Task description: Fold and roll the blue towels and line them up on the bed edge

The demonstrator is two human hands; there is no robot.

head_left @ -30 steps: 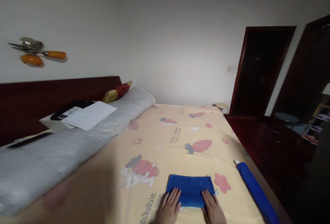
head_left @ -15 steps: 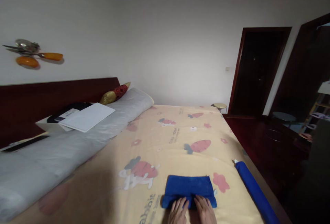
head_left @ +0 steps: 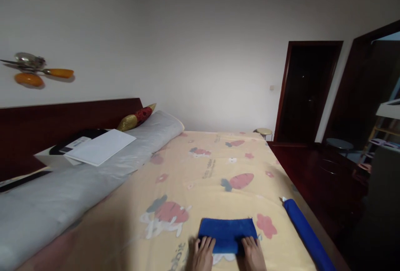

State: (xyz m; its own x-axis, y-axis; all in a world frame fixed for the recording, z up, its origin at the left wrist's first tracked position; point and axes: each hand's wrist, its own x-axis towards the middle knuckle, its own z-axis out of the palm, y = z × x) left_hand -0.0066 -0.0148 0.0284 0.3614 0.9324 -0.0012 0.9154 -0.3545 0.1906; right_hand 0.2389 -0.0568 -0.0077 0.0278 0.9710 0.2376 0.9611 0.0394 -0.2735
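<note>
A blue towel (head_left: pixel 226 231) lies on the patterned bed sheet at the near side of the bed, its near edge rolled up and its far part flat. My left hand (head_left: pixel 203 254) is at the left end of the roll, fingers curled over it. At the right end, my right hand (head_left: pixel 252 252) has its fingers bent over the cloth in the same way. The thumbs are mostly hidden. Off to the right, a second blue cloth (head_left: pixel 308 233), rolled into a long tube, lies along the bed's edge.
Along the headboard (head_left: pixel 62 131) runs a grey covered bolster (head_left: pixel 93 192) with a white flat box (head_left: pixel 101 146) on it. A red and gold cushion (head_left: pixel 137 118) sits behind. A round stool (head_left: pixel 264 131) stands beyond the bed's far end, near the dark door (head_left: pixel 312 92).
My hands have moved apart, from the middle of the roll to its two ends. The flat part of the towel looks shorter. The view has tilted slightly upward.
</note>
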